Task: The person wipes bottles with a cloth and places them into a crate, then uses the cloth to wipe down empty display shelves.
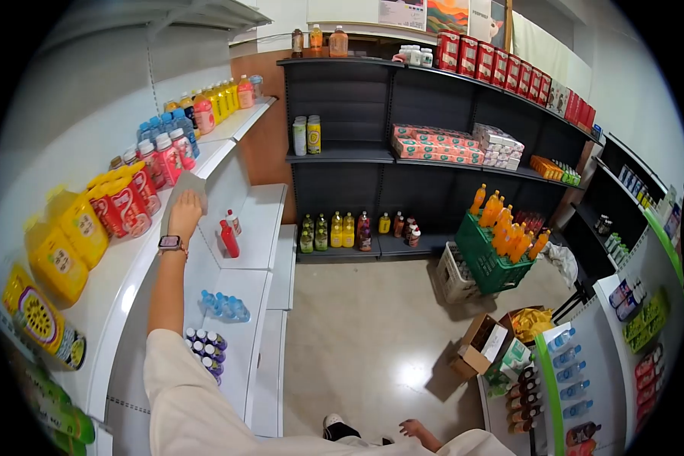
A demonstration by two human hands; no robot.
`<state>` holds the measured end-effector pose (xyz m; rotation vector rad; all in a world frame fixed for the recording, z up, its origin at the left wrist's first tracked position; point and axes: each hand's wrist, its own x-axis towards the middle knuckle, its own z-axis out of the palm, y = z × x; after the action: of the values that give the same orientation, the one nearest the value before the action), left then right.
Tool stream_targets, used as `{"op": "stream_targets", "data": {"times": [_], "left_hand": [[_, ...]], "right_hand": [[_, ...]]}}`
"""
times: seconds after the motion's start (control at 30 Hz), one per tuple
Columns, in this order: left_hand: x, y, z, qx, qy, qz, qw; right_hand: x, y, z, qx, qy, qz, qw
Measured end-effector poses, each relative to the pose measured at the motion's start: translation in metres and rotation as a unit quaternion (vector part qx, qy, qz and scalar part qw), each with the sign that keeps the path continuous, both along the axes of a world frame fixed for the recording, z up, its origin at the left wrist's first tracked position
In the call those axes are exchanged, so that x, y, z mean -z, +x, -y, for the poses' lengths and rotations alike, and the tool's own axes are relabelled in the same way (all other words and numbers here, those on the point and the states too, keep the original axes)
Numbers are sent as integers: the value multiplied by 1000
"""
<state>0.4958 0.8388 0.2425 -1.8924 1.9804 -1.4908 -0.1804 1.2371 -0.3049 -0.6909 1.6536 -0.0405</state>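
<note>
My left hand (pixel 186 213), with a watch on its wrist, is closed on a grey cloth (pixel 188 185) at the front edge of the upper white shelf (pixel 140 262). Pink bottles (pixel 167 157) stand just behind the cloth, and red cans (pixel 129 199) in yellow-topped packs are to the left of it. My right hand (pixel 414 428) hangs low near my body at the bottom of the view, its fingers apart and holding nothing.
Large yellow bottles (pixel 72 228) stand at the left. Lower white shelves hold red bottles (pixel 229 239) and blue bottles (pixel 225 305). Dark shelves (pixel 342 152) line the back. A green crate (pixel 488 258) of orange bottles and an open cardboard box (pixel 475 346) are on the right.
</note>
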Motion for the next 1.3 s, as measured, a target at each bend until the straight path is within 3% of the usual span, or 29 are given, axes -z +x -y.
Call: {"op": "stream_targets", "data": {"times": [0.2,0.3,0.4,0.47,0.53,0.6,0.67,0.7,0.77,0.8,0.83,0.9,1.0,1.17,1.23,1.3], "left_hand": [[-6,3,65,33,58,-81,994],[-16,9,95,26,76,-56,995],[-25,1,119,12,92,-65,994],[-24,1,142,12,90,-64,994],[-27,5,171,22,80,-78,993],[-34,-1,196,43,66,-112,991],[-51,-24,205,54,76,-273,958],[-63,-38,212,60,77,-352,931],[-58,-27,258,101,33,-383,918],[-54,-19,282,121,17,-393,911],[-48,-9,306,133,8,-378,916],[-40,6,349,160,-12,-350,923],[-52,3,387,-39,97,-315,943],[-44,19,438,-105,144,-236,955],[-43,19,453,-120,149,-238,952],[-44,10,461,-139,140,-240,951]], "right_hand": [[13,-3,57,86,-55,33,994],[27,2,64,133,-39,25,990],[37,-6,49,-101,-226,-62,967],[50,-20,51,-265,-345,-53,899],[65,-31,66,-318,-384,-28,866],[65,-23,112,-166,-247,-28,954],[65,-22,154,-190,-250,-48,948],[77,-32,189,-288,-328,-69,897],[93,-46,250,-466,-461,-109,747],[70,-25,283,-322,-339,-94,879],[46,-3,332,-161,-201,-75,963],[7,18,401,49,-80,-16,995],[-12,27,479,71,-131,24,989],[-3,27,533,81,-148,26,985],[13,21,537,-19,-84,9,996],[70,11,533,-32,-16,47,998]]}}
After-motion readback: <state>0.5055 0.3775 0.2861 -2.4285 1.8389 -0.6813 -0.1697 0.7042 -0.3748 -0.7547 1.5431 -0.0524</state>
